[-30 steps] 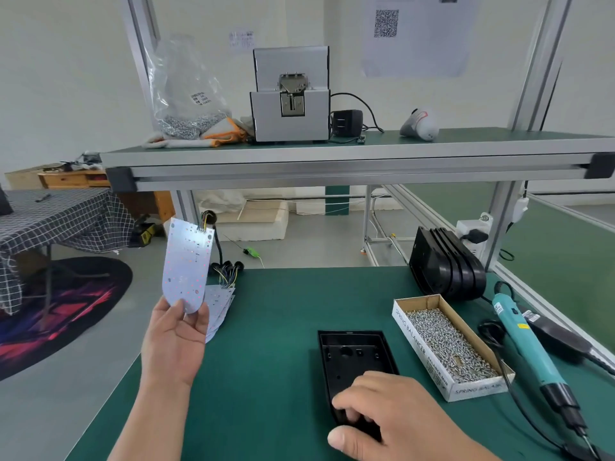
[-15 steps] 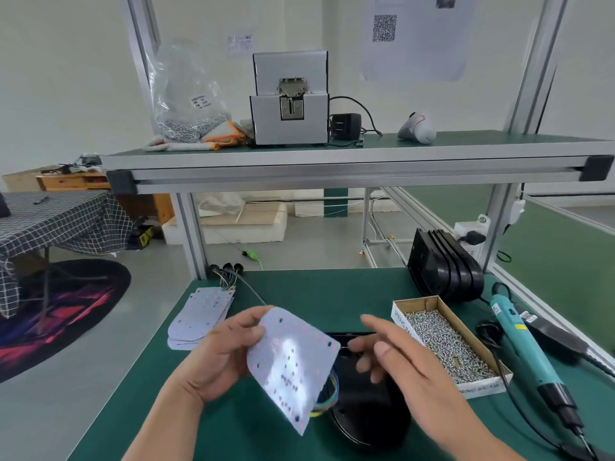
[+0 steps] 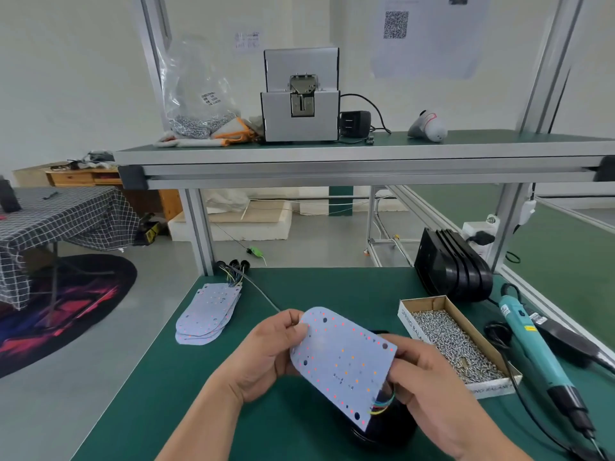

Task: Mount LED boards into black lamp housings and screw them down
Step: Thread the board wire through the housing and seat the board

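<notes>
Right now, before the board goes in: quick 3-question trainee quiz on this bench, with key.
1. True or false: the LED board already lies flat in the black housing.
2. How is the board held? A) by one hand B) by both hands C) by neither, it rests on the mat.
3. Fill in: the teal screwdriver lies to the ___ of the screw box.
Key: 1 false, it is held tilted above the housing. 2 B, the left hand and right hand grip opposite edges. 3 right.
</notes>
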`<action>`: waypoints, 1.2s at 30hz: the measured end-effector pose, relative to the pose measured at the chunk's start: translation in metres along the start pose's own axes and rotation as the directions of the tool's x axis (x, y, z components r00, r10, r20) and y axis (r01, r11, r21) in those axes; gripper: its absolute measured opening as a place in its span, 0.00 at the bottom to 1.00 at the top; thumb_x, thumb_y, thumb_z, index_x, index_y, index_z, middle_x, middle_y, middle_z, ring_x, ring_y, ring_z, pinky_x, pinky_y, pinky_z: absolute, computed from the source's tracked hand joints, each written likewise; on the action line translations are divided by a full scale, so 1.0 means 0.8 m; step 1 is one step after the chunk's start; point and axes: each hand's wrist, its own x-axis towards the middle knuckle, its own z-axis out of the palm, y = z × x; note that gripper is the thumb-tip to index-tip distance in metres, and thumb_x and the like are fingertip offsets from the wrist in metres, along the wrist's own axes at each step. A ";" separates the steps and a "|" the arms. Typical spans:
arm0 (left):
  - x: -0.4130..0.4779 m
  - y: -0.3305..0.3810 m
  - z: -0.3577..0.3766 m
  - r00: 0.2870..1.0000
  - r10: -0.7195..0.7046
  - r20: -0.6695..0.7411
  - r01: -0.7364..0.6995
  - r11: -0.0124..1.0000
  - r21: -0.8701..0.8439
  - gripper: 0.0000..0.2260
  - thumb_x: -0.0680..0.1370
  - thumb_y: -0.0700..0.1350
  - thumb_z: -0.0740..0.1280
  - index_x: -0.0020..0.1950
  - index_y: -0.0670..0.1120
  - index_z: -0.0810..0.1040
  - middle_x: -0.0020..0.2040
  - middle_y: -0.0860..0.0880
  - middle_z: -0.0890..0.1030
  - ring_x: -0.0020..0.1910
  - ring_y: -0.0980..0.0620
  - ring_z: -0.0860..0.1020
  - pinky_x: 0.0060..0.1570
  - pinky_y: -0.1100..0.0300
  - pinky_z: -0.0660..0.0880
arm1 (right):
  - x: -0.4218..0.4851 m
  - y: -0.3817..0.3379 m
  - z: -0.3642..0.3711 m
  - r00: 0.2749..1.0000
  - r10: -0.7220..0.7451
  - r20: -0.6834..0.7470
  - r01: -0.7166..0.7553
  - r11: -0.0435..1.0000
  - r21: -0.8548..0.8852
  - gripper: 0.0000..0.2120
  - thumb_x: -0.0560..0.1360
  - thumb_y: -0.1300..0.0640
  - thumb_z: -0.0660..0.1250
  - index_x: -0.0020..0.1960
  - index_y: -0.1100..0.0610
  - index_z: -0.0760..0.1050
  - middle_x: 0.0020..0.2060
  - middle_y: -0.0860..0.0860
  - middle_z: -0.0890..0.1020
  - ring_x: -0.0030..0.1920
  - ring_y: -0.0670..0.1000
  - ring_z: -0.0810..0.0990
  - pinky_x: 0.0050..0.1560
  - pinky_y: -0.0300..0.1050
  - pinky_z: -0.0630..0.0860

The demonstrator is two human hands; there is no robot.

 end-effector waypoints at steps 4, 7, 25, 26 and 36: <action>0.005 -0.001 0.000 0.991 0.062 -0.117 -0.067 0.997 -0.037 0.12 0.78 0.47 0.72 0.55 0.41 0.77 0.49 0.42 0.81 0.41 0.47 0.81 0.40 0.51 0.83 | 0.000 0.004 -0.009 0.980 -0.139 -0.143 0.157 0.981 0.116 0.13 0.64 0.70 0.71 0.48 0.64 0.85 0.58 0.63 0.86 0.52 0.56 0.86 0.46 0.44 0.84; 0.007 -0.002 -0.005 0.982 0.115 -0.149 -0.133 0.985 -0.114 0.09 0.80 0.44 0.73 0.54 0.41 0.78 0.58 0.43 0.84 0.48 0.46 0.81 0.40 0.52 0.82 | -0.001 0.006 -0.017 0.975 -0.210 -0.070 0.214 0.976 0.045 0.13 0.62 0.76 0.72 0.44 0.65 0.83 0.58 0.65 0.84 0.45 0.59 0.85 0.43 0.48 0.82; -0.005 0.004 -0.031 0.990 0.123 -0.076 -0.139 0.954 -0.267 0.21 0.71 0.52 0.83 0.53 0.42 0.78 0.44 0.45 0.80 0.37 0.50 0.80 0.38 0.55 0.77 | 0.167 -0.013 0.041 0.973 -0.100 0.207 0.227 0.571 -0.789 0.23 0.84 0.57 0.66 0.77 0.46 0.72 0.51 0.42 0.86 0.54 0.41 0.82 0.61 0.41 0.76; -0.006 0.003 -0.032 0.990 0.124 -0.073 -0.139 0.954 -0.267 0.20 0.72 0.52 0.83 0.53 0.42 0.79 0.44 0.45 0.80 0.37 0.50 0.80 0.39 0.55 0.78 | 0.183 -0.011 0.055 0.968 -0.068 0.243 0.241 0.534 -0.811 0.25 0.84 0.56 0.65 0.79 0.45 0.68 0.53 0.42 0.86 0.56 0.43 0.82 0.62 0.43 0.76; -0.006 -0.010 -0.035 0.986 0.111 -0.127 -0.143 0.948 -0.284 0.04 0.78 0.45 0.74 0.47 0.45 0.82 0.45 0.42 0.82 0.39 0.48 0.81 0.40 0.55 0.79 | 0.265 0.025 0.107 0.955 0.019 0.295 0.235 0.558 -0.796 0.27 0.82 0.61 0.66 0.79 0.48 0.68 0.57 0.48 0.82 0.58 0.47 0.82 0.65 0.50 0.75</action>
